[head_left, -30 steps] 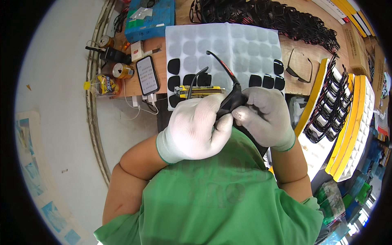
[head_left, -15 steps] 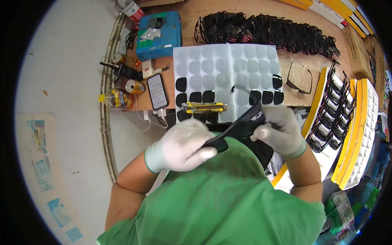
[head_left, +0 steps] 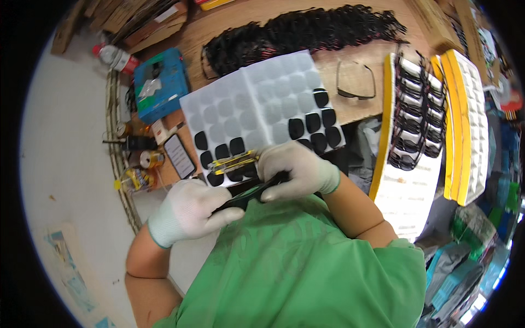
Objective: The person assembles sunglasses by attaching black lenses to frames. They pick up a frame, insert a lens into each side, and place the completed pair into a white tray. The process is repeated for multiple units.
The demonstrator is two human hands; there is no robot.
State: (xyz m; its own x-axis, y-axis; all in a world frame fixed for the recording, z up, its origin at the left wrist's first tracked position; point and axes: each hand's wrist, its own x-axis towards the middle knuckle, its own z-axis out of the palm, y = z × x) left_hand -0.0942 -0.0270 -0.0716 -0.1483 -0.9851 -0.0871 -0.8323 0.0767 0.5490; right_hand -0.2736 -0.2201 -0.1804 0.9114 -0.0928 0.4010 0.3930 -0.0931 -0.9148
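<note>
Both of my hands wear white knit gloves. Dark sunglasses (head_left: 252,192) are stretched between them, tilted, in front of my green shirt. My left hand (head_left: 198,210) pinches their left end, and my right hand (head_left: 295,170) is closed around the right end. Fingers and tilt hide most of the frame. Just beyond lies a white sheet (head_left: 223,112) with rows of rounded lens spots; dark lenses (head_left: 313,122) rest on its nearer rows, on both halves. A yellow utility knife (head_left: 232,163) lies across the sheet's near left part, close to my right fingers.
Heaped black glasses (head_left: 306,35) line the table's back. One pair of glasses (head_left: 355,97) lies right of the sheet. Right of that stands a yellow-edged white tray (head_left: 407,199) bearing glasses, beside stacked trays (head_left: 465,126). At left are a phone (head_left: 179,156), a blue box (head_left: 163,90) and cans (head_left: 152,159).
My view has turned, so the table appears rotated and shifted left. My right hand has come down closer to my left, and the sunglasses between them now lie flatter and edge-on.
</note>
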